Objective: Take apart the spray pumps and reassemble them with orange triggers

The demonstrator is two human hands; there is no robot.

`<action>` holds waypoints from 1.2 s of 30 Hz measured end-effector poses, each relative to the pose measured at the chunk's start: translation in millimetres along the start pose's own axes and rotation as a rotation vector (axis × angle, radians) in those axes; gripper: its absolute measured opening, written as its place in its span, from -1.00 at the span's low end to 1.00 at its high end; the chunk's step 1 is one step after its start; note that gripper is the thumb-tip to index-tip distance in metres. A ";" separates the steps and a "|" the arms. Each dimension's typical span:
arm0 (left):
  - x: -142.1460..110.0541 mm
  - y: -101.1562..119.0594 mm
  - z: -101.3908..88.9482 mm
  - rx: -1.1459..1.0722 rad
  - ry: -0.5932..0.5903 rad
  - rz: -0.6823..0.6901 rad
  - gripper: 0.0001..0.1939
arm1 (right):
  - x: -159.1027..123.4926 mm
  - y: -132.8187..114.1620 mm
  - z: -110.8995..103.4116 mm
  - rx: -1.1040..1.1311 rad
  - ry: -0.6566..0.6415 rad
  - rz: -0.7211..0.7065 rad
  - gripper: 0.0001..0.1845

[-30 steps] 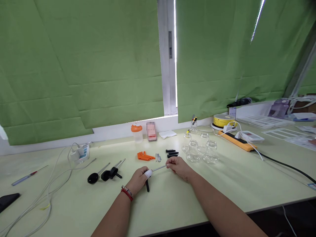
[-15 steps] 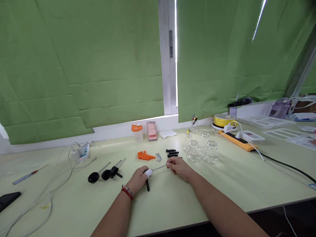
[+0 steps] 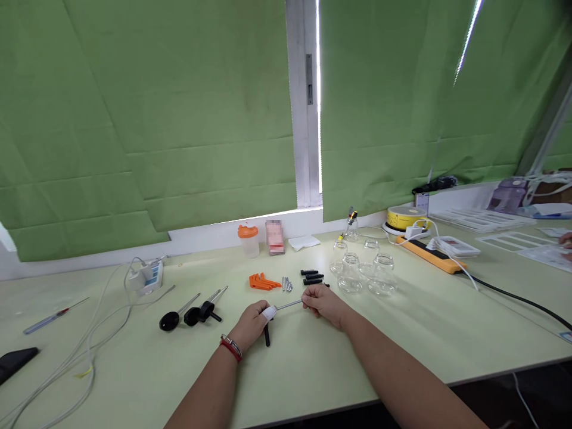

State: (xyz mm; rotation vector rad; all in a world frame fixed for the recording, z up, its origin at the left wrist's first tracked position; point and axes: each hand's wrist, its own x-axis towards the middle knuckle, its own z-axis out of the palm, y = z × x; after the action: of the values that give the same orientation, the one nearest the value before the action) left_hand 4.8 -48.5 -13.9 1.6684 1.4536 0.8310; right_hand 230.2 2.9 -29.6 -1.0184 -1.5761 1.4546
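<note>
My left hand (image 3: pixel 256 322), a white wrap on its thumb, is closed round the near end of a thin metal rod (image 3: pixel 289 305). A black stem (image 3: pixel 267 335) sticks out below that hand; the part it joins is hidden by my fingers. At the rod's far end, my right hand (image 3: pixel 322 302) pinches the tip between thumb and fingers. Just beyond the hands lie several orange handle-shaped pieces (image 3: pixel 263 282), small metal pins (image 3: pixel 287 285) and black ribbed pieces (image 3: pixel 313 277). To the left rest three black caps with metal rods, one of them a round cap (image 3: pixel 170 322).
Several clear glass jars (image 3: pixel 351 277) stand right of my hands. Behind are an orange-lidded cup (image 3: pixel 248 240) and a white tissue (image 3: pixel 304 242). An orange power strip (image 3: pixel 431 255) lies at right, white cables (image 3: pixel 92 339) at left. Another person's hand (image 3: pixel 566 241) shows at the right edge.
Both my hands and the rod stay almost in place, with only a very slight shift of my right hand. Another person's hand has come into view at the far right edge.
</note>
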 end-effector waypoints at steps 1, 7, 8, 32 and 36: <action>0.3 -0.3 -0.1 0.016 0.003 0.003 -0.64 | 0.1 0.2 -0.2 -0.010 -0.002 0.011 -0.79; 1.6 -0.3 -0.7 0.102 0.024 0.027 -0.63 | 0.9 2.4 -0.6 -0.034 -0.010 0.056 -0.81; 1.9 -0.5 -0.7 0.106 0.027 0.030 -0.63 | 1.1 2.8 -0.5 -0.036 -0.011 0.060 -0.81; 2.6 -3.1 1.1 0.031 0.042 -0.008 -0.65 | 0.2 3.2 -4.6 0.014 -0.037 0.036 -0.86; 2.5 -2.2 1.3 0.023 0.050 0.000 -0.65 | 2.4 5.5 -4.6 0.042 -0.020 0.052 -0.78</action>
State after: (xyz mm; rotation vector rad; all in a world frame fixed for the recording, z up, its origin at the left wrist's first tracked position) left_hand 5.1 -46.0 -16.4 1.6754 1.5020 0.8647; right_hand 233.7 7.2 -34.8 -1.0305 -1.5372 1.5304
